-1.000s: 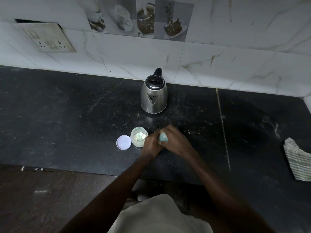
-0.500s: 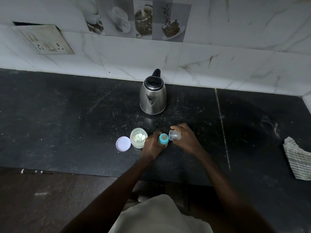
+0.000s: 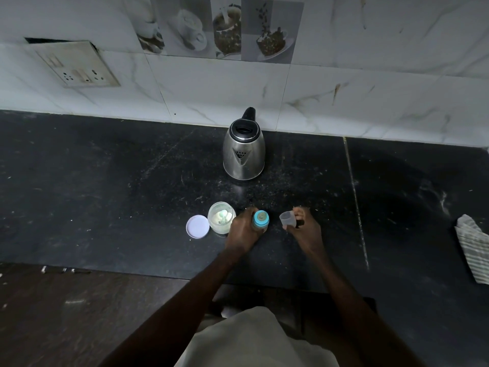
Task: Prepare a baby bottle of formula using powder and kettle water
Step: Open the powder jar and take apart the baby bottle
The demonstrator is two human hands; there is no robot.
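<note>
While the left hand [image 3: 242, 230] keeps its grip around the baby bottle [image 3: 260, 221] (teat on), the right hand [image 3: 304, 229] pinches the clear cap [image 3: 288, 218] above the table [image 3: 105, 194].

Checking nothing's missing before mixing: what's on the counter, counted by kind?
Kettle: 1
Bottle: 1, in left hand
Cap: 1, in right hand
Jar: 1
Lid: 1
Cloth: 1
Total: 6

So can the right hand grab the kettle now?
Probably not yet. The right hand is holding the clear cap, so it's busy. Nothing stands on the counter between it and the kettle, though, so once the cap is down, likely yes.
</note>
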